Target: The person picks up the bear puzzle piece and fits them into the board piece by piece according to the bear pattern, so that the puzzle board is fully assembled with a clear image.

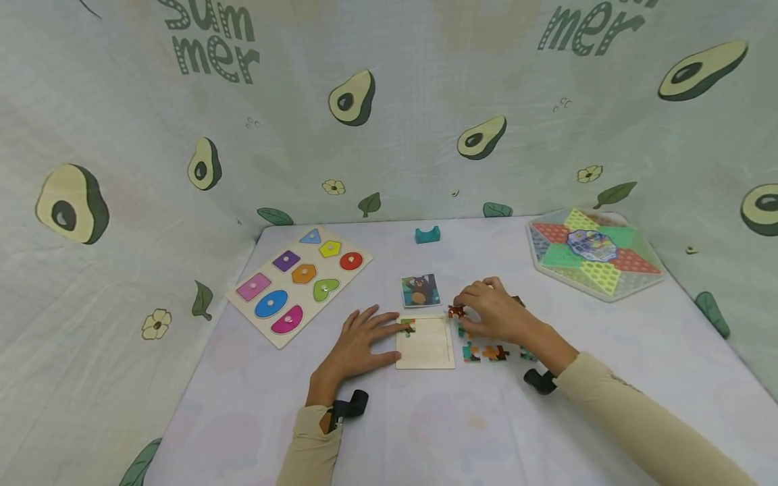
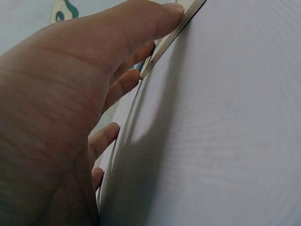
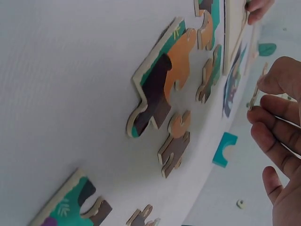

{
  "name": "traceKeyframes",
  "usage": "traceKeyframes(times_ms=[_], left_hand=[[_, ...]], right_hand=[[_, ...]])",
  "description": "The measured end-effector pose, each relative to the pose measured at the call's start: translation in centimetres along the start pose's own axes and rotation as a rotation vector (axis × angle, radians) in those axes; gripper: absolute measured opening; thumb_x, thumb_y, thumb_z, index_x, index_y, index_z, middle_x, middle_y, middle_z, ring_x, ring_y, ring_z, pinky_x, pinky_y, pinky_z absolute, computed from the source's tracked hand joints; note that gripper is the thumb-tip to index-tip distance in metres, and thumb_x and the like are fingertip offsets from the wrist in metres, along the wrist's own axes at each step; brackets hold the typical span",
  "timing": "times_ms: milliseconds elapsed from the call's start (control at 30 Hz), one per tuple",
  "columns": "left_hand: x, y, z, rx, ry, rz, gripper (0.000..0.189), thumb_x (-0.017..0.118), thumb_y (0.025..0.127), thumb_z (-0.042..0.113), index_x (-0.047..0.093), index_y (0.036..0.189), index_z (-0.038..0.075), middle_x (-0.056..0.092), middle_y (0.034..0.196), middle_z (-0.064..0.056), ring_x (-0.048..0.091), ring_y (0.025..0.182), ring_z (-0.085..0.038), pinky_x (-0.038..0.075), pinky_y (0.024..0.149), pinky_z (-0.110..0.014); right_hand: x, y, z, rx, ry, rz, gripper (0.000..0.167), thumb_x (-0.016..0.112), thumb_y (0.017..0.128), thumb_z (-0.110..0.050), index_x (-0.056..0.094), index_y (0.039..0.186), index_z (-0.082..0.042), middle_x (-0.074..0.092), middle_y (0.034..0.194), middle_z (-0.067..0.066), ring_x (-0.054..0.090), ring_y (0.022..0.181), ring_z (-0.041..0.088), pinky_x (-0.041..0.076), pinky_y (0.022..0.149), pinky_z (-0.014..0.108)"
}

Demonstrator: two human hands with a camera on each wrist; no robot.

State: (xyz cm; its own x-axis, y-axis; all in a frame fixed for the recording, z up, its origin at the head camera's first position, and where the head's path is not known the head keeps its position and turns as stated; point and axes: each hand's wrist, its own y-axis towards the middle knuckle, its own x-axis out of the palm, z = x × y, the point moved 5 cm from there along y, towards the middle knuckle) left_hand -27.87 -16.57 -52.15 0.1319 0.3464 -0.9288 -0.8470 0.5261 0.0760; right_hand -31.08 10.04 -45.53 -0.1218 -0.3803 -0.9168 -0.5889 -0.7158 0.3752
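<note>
My left hand [image 1: 361, 341] lies with fingers spread at the left side of a square wooden puzzle tray [image 1: 431, 351]. Its index fingertip touches a puzzle piece [image 1: 411, 322] in the tray's upper left corner, while the thumb rests on the lower left rim. Just right of the tray, my right hand [image 1: 497, 314] pinches a brown puzzle piece [image 1: 455, 311]; in the right wrist view that piece [image 3: 257, 89] shows edge-on between thumb and fingertips. Under and around this hand lie several loose pieces, among them an orange-brown one [image 1: 495, 353] and a green-orange one [image 1: 471, 352].
Behind the tray lies a square bear picture [image 1: 421, 291]. A wooden shape board [image 1: 304, 291] with knobbed pieces lies at the left, a hexagonal game board [image 1: 562, 256] at the back right. A small teal block [image 1: 428, 235] stands near the back edge.
</note>
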Motion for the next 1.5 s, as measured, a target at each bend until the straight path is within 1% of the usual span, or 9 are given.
traceKeyframes(times_ms=[267, 500, 800, 1033, 1300, 1500], left_hand=[[-0.1, -0.1, 0.1, 0.011, -0.009, 0.015, 0.057, 0.062, 0.091, 0.058, 0.055, 0.143, 0.038, 0.043, 0.154, 0.008, 0.021, 0.149, -0.032, 0.011, 0.116, -0.062], [0.0, 0.0, 0.1, -0.011, 0.008, -0.013, 0.059, 0.059, 0.092, 0.060, 0.050, 0.147, 0.041, 0.040, 0.156, 0.011, 0.017, 0.150, -0.028, 0.008, 0.118, -0.059], [0.0, 0.1, 0.0, -0.018, 0.011, -0.026, 0.059, 0.056, 0.092, 0.063, 0.050, 0.146, 0.042, 0.038, 0.157, 0.011, 0.017, 0.151, -0.028, 0.007, 0.118, -0.058], [0.2, 0.0, -0.2, -0.021, 0.016, -0.031, 0.059, 0.056, 0.092, 0.064, 0.048, 0.147, 0.044, 0.037, 0.157, 0.012, 0.016, 0.151, -0.027, 0.007, 0.118, -0.058], [0.0, 0.0, -0.1, -0.004, 0.012, -0.022, 0.059, 0.058, 0.092, 0.061, 0.049, 0.147, 0.042, 0.039, 0.156, 0.010, 0.017, 0.150, -0.029, 0.008, 0.117, -0.060], [0.1, 0.0, -0.1, -0.013, 0.025, -0.031, 0.059, 0.057, 0.093, 0.062, 0.048, 0.147, 0.043, 0.038, 0.157, 0.011, 0.016, 0.151, -0.028, 0.007, 0.118, -0.059]], right_hand=[[0.5, 0.4, -0.8, -0.011, 0.015, 0.001, 0.022, 0.078, 0.083, -0.016, 0.073, 0.104, -0.011, 0.069, 0.100, 0.000, 0.062, 0.096, 0.020, 0.040, 0.090, 0.052], [0.6, 0.9, -1.4, -0.013, 0.018, -0.022, 0.023, 0.078, 0.083, -0.016, 0.073, 0.105, -0.011, 0.069, 0.102, 0.000, 0.061, 0.097, 0.021, 0.041, 0.090, 0.051], [1.0, 1.5, -2.0, -0.032, 0.016, -0.039, 0.022, 0.077, 0.084, -0.018, 0.073, 0.105, -0.012, 0.068, 0.101, -0.001, 0.061, 0.096, 0.019, 0.041, 0.091, 0.050], [1.4, 2.0, -2.4, -0.053, 0.027, -0.032, 0.022, 0.079, 0.084, -0.018, 0.073, 0.104, -0.011, 0.068, 0.100, -0.001, 0.061, 0.095, 0.020, 0.041, 0.091, 0.050], [2.0, 2.6, -2.8, -0.045, 0.021, -0.066, 0.021, 0.076, 0.085, -0.018, 0.073, 0.105, -0.012, 0.069, 0.102, -0.001, 0.061, 0.097, 0.019, 0.040, 0.093, 0.050], [2.4, 2.9, -3.1, -0.056, 0.018, -0.067, 0.021, 0.076, 0.085, -0.018, 0.073, 0.105, -0.013, 0.069, 0.103, -0.001, 0.061, 0.097, 0.019, 0.040, 0.092, 0.049]])
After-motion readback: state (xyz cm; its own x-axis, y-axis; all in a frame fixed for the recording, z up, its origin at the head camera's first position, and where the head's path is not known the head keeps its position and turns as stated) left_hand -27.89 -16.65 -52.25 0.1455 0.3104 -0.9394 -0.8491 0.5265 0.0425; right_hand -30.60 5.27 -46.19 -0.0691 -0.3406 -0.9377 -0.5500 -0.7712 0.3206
